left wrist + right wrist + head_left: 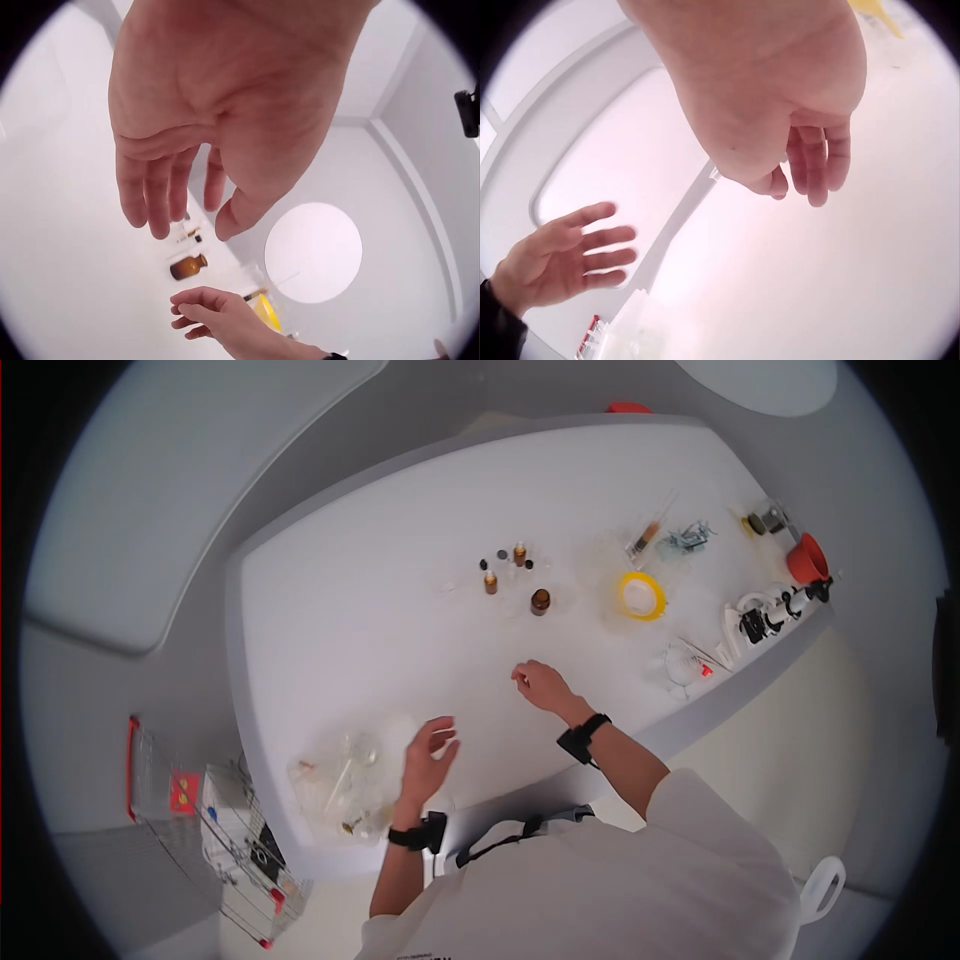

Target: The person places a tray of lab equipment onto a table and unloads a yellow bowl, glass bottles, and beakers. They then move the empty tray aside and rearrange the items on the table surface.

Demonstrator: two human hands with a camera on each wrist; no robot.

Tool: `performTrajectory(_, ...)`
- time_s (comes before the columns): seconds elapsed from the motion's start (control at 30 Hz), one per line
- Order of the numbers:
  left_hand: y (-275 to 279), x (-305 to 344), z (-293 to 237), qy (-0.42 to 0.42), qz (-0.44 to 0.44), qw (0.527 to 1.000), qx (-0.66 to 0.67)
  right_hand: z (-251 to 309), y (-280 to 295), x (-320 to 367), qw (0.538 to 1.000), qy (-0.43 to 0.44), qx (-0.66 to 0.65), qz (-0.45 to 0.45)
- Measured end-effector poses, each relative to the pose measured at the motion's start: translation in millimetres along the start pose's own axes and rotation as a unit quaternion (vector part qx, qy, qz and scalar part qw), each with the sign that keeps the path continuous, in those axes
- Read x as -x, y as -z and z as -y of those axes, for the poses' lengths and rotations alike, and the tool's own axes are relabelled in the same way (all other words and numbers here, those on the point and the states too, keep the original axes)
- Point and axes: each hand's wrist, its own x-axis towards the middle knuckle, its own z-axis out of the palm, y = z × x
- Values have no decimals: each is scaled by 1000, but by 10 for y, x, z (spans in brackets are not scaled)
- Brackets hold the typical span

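Note:
Over the near part of the white table, my left hand (pixel 426 768) holds nothing, its fingers slightly bent and the thumb apart. My right hand (pixel 545 687) is farther forward, its fingers loosely curled with nothing visible between them. Beyond it stands a brown glass bottle (pixel 540 602), which also shows in the left wrist view as an open-necked bottle (pixel 186 268). Two smaller amber vials (pixel 490 584) (pixel 520 556) stand behind the bottle, with several small dark caps (pixel 502 555) around them. Neither hand touches the glassware.
To the right are a yellow-rimmed bowl (pixel 624 600), a syringe-like item (pixel 648 537), a microscope (pixel 765 622) and a red cup (pixel 806 559). Clear bagged items (pixel 345 785) lie at the near left. A wire cart (pixel 205 830) stands beside the table.

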Motion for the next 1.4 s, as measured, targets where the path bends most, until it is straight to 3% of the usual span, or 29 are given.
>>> performTrajectory(0.13, 735, 646, 84, -5, -166, 981, -102, 376, -203, -24, 998, 35, 3, 50)
performTrajectory(0.2, 1002, 928, 135, 20, -244, 962, -125, 487, -389, 152, 998, 3, -69, 2)
performTrajectory(0.27, 1064, 1425, 389, 62, -295, 946, -122, 495, -574, 444, 998, 17, -52, 23)
performTrajectory(0.33, 1199, 1443, 367, -3, -241, 935, -260, 477, -656, 751, 996, 12, -43, 79)
performTrajectory(0.37, 1163, 1561, 413, 8, -250, 933, -259, 457, -660, 877, 994, -5, -29, 102)
performTrajectory(0.43, 1058, 1662, 479, 43, -179, 944, -272, 380, -633, 1144, 992, -28, -29, 117)
performTrajectory(0.53, 834, 1717, 458, 14, -185, 914, -360, 223, -527, 1404, 989, -72, -16, 127)
performTrajectory(0.6, 730, 1700, 533, 39, -181, 920, -344, 161, -495, 1501, 988, -87, -4, 131)
performTrajectory(0.67, 661, 1653, 563, 30, -199, 875, -440, 129, -469, 1566, 986, -111, -10, 128)
performTrajectory(0.7, 655, 1621, 607, 26, -199, 876, -438, 169, -461, 1578, 986, -112, -8, 125)
performTrajectory(0.77, 635, 1529, 681, 71, -111, 850, -511, 256, -500, 1598, 988, -99, -32, 117)
performTrajectory(0.8, 630, 1473, 724, 66, -110, 850, -510, 327, -526, 1604, 988, -101, -31, 112)
performTrajectory(0.87, 634, 1360, 770, 103, -30, 808, -579, 499, -592, 1587, 989, -86, -44, 109)
performTrajectory(1.0, 728, 1295, 679, 88, -31, 805, -586, 772, -683, 1570, 989, -71, -94, 91)
performTrajectory(1.1, 773, 1283, 211, -11, -129, 862, -490, 873, -668, 1564, 989, -46, -107, 91)
performTrajectory(1.23, 532, 1067, -366, -93, -137, 903, -397, 1242, -408, 1441, 986, -8, -134, 100)
performTrajectory(1.33, 153, 822, -415, -158, -106, 939, -288, 1849, -30, 1314, 985, 3, -141, 102)
performTrajectory(1.4, -99, 716, -482, -172, -78, 946, -264, 1837, 32, 1256, 983, 22, -144, 107)
